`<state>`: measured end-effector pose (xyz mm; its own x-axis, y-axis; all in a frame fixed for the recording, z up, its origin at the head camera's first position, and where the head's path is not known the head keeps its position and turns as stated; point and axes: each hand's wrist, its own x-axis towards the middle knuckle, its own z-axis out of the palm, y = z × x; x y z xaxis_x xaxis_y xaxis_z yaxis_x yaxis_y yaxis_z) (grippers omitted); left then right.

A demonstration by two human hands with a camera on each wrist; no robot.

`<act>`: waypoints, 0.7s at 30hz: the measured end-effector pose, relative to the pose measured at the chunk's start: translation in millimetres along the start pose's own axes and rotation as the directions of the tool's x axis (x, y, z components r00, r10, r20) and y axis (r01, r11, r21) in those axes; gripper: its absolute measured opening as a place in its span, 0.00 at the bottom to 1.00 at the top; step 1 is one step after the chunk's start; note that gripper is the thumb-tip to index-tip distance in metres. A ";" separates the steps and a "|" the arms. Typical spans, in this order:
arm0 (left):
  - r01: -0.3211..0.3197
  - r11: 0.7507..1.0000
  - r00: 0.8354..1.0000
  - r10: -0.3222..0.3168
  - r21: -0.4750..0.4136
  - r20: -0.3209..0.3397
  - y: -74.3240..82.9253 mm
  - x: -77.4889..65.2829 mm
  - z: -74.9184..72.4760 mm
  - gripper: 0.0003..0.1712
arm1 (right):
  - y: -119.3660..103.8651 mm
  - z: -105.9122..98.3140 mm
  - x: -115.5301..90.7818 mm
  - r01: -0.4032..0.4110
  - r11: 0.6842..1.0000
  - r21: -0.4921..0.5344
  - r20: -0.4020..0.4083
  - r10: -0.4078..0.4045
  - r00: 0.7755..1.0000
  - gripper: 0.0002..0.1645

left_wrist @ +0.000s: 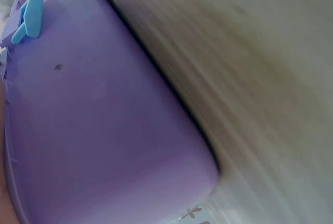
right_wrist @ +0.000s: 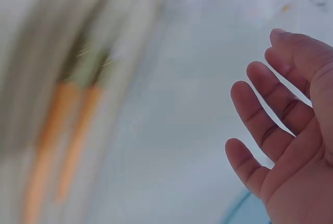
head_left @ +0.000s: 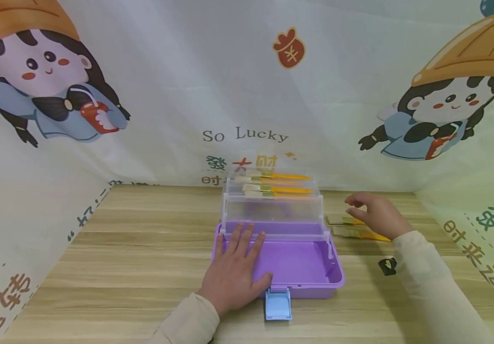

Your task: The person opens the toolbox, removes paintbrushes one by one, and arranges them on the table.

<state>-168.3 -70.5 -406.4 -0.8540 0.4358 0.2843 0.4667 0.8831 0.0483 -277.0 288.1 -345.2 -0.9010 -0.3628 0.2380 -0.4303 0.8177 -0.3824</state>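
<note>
The box [head_left: 298, 263] stands on the tabletop [head_left: 152, 239], with its latch [head_left: 278, 306] at the near side and the clear tray [head_left: 307, 210] raised at its far side. Several brushes [head_left: 291, 190] lie side by side on that tray, bristles to the left and yellow handles to the right. The left hand [head_left: 236, 274] rests on the left part of the box, fingers spread toward the far side, thumb at the near rim, grasping nothing. The right hand [head_left: 376, 215] is released, its fingers loosely bent with nothing in them, above the right of the tabletop. Two more brushes [head_left: 373, 236] lie below it, right of the box; they blur in the right wrist view. A small dark item [head_left: 387, 266] lies nearer, between box and right sleeve [head_left: 427, 267]. Behind all hangs a printed cloth [head_left: 178, 86]
</note>
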 end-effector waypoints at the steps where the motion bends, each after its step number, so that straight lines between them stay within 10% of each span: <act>1: 0.001 1.000 1.000 -0.001 0.001 0.001 0.0 -0.1 0.0 0.47 | -7.1 -2.7 3.4 0.010 1.000 0.002 -0.006 -0.009 1.000 0.15; 12: -0.002 1.000 1.000 0.002 -0.007 -0.003 -0.4 -0.2 2.0 0.47 | -69.6 -16.9 46.9 0.112 0.993 0.032 -0.027 -0.111 0.993 0.15; 21: 0.000 1.000 1.000 0.000 0.012 0.003 -0.3 0.4 -0.1 0.47 | -104.6 11.8 76.3 0.141 0.983 0.118 0.021 -0.145 0.989 0.15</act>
<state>-168.7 -70.5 -406.1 -0.8546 0.4364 0.2815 0.4641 0.8850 0.0371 -301.4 169.6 -297.6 -0.8301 -0.4869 0.2719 -0.5570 0.6994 -0.4479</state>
